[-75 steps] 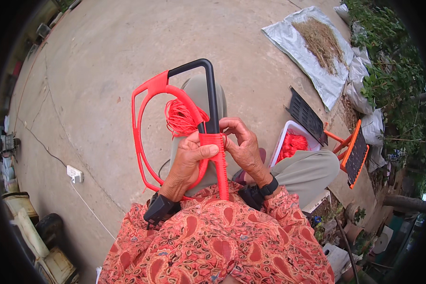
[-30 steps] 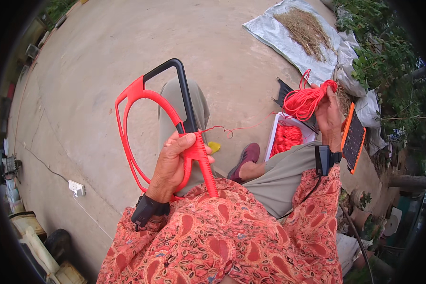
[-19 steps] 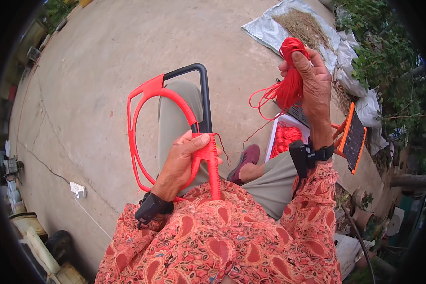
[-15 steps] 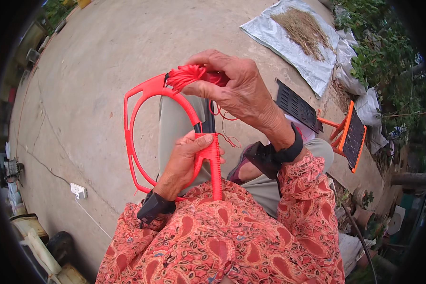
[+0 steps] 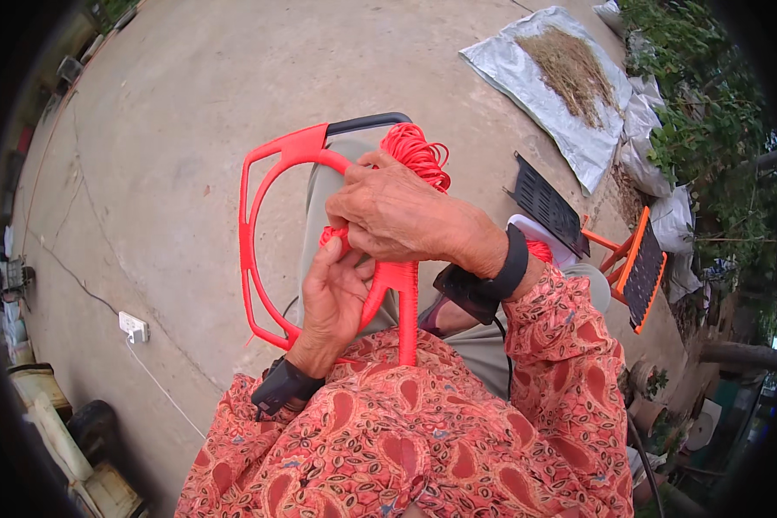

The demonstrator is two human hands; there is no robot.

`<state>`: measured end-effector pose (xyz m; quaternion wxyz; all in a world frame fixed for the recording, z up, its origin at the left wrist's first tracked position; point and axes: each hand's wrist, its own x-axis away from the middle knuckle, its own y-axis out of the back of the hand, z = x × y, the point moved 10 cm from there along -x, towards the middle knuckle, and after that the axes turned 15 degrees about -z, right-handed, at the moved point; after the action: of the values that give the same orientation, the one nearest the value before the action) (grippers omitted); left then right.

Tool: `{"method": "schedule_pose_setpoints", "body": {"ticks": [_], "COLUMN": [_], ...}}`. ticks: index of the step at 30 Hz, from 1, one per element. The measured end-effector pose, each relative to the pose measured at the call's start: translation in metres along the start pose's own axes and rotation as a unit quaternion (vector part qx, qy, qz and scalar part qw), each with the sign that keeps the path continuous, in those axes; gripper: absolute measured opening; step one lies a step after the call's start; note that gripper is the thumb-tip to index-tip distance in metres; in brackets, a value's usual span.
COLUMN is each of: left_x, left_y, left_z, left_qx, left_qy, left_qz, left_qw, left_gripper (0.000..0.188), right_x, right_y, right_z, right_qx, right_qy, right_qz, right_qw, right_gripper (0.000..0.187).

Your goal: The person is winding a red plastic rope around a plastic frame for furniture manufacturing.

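Note:
A frame of black tubing wrapped in red cord (image 5: 249,249), with a curved inner loop, rests over my lap. A bundle of red cord (image 5: 418,155) fans out above my right hand (image 5: 406,209), which is closed around its middle. Another end of red cord pokes out on the loop's inner side, where the fingertips of my left hand (image 5: 335,293) pinch it. The two hands meet at the wrapped joint of the frame and hide most of it. A bare stretch of black tube (image 5: 369,123) shows at the frame's far end.
A silvery sheet (image 5: 501,60) bearing dried plant stalks (image 5: 570,73) lies at the far right. Nearer stand a black slatted panel (image 5: 548,205) and an orange-framed black stool (image 5: 639,269). A white power strip (image 5: 133,327) with its cable is on the concrete at left.
My right hand has come down with the cord bundle to meet my left hand. The left hand has let go of the frame's tube and now pinches the cord.

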<state>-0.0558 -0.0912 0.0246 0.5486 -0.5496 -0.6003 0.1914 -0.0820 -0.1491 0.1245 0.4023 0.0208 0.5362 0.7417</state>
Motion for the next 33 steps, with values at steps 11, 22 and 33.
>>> {"method": "schedule_pose_setpoints", "body": {"ticks": [11, 22, 33], "left_x": [-0.006, -0.012, -0.012], "left_y": [0.017, 0.029, 0.044], "left_z": [0.003, 0.038, 0.062], "left_qx": [-0.059, -0.058, 0.012], "left_qy": [0.014, 0.156, 0.310], "left_qz": [-0.068, -0.086, -0.031], "left_qw": [0.996, 0.982, 0.950], "left_gripper": [0.034, 0.032, 0.036], "right_x": [0.058, 0.170, 0.153], "right_y": [0.106, -0.024, -0.057], "right_z": [-0.001, -0.076, -0.061], "right_qx": [-0.077, -0.392, -0.469], "right_qy": [-0.104, -0.455, -0.416], "right_qz": [-0.343, -0.310, -0.241], "right_qw": [0.930, 0.737, 0.741], "right_gripper": [0.008, 0.019, 0.026]}}
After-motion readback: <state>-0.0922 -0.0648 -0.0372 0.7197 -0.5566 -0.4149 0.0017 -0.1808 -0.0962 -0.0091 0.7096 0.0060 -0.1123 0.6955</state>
